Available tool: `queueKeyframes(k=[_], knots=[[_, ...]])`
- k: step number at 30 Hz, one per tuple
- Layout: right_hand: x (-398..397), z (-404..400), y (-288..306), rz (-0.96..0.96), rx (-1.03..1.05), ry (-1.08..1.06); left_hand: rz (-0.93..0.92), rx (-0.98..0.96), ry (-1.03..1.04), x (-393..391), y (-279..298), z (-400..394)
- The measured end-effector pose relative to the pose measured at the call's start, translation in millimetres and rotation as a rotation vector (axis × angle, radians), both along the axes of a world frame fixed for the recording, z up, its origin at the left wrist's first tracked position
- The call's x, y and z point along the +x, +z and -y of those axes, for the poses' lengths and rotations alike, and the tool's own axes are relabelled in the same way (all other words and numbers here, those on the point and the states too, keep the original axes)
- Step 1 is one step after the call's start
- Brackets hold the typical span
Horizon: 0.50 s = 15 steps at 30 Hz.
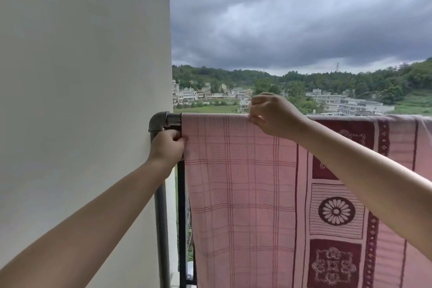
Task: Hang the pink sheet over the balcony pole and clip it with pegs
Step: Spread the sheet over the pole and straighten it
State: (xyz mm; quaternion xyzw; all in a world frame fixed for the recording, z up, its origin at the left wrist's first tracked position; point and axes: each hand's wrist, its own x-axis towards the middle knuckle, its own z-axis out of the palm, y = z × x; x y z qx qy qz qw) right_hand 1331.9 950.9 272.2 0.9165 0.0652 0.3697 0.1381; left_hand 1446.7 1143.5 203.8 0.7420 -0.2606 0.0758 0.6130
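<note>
The pink sheet [243, 182], checked on the left and patterned with dark red flowers on the right, hangs draped over the horizontal balcony pole [174, 118]. My left hand [167, 145] pinches the sheet's left edge just below the pole's elbow joint. Over the top of the pole, my right hand [271, 114] grips the sheet's fold with closed fingers. No pegs are visible; whether the right hand holds one I cannot tell.
A white wall [81, 100] fills the left side. A grey vertical pipe [161, 229] and a black railing post [181, 217] run down beside the sheet's left edge. Beyond the pole lie buildings, hills and dark clouds.
</note>
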Motion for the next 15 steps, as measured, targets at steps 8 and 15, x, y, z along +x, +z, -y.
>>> queueKeyframes(k=[8, 15], knots=[[28.9, -33.3, 25.2, 0.089, -0.034, -0.217, -0.134, -0.392, 0.098, 42.0, 56.8, -11.5], [122.4, -66.6, 67.6, 0.046, 0.078, -0.386, 0.175, 0.065, 0.531, 96.5, 121.7, -34.0]])
